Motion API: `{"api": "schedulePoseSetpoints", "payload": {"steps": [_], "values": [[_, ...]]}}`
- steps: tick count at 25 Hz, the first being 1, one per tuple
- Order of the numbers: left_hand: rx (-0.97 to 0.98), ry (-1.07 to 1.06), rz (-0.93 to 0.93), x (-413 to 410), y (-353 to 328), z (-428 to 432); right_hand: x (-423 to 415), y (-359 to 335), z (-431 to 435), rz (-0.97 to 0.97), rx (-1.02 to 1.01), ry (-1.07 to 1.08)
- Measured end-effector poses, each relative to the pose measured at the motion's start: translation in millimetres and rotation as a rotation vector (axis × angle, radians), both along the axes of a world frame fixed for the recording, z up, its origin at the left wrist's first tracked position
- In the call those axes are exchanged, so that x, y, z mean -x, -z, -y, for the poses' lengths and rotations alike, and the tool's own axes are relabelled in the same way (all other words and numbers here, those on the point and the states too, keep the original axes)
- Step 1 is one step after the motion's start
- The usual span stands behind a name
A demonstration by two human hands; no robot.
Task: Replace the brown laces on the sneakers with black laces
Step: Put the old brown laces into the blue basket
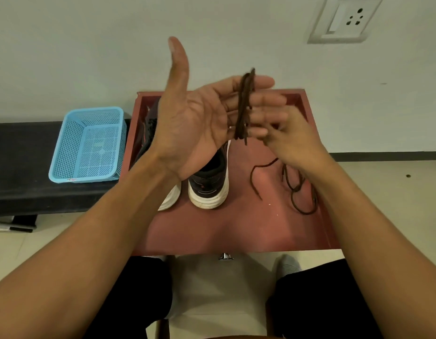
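Removal is looking complete, judging by two freed laces; relacing is not yet starting. Red wooden table (236,228) is bearing dark white-soled sneakers (208,189). Above the sneakers, left hand (195,123), fingers straight, is carrying wound brown lace (245,106). Right hand (293,140) is blurring, so its grip cannot be told. Loose brown lace (297,189) is lying right of the sneakers. No black laces or legible writing are showing.
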State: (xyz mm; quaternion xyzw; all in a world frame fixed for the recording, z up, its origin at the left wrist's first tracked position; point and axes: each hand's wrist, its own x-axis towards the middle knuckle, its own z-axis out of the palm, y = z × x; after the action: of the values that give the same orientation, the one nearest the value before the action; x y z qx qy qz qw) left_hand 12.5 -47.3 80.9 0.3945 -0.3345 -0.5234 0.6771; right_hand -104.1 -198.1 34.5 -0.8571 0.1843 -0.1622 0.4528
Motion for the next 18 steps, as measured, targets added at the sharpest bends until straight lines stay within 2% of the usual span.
{"api": "schedulePoseSetpoints", "payload": {"steps": [5,9,13,18], "values": [[0.037,-0.131,-0.036,-17,-1,-5,0,-11,-30,-0.183,0.041,-0.224],[-0.036,-0.223,0.047,-22,4,-5,3,-23,-36,-0.243,0.107,-0.343],[-0.175,-0.247,0.275,-17,11,0,9,-37,-29,-0.133,0.121,-0.304],[-0.245,-0.025,0.467,-9,15,3,18,-49,-6,0.09,0.051,-0.114]]}}
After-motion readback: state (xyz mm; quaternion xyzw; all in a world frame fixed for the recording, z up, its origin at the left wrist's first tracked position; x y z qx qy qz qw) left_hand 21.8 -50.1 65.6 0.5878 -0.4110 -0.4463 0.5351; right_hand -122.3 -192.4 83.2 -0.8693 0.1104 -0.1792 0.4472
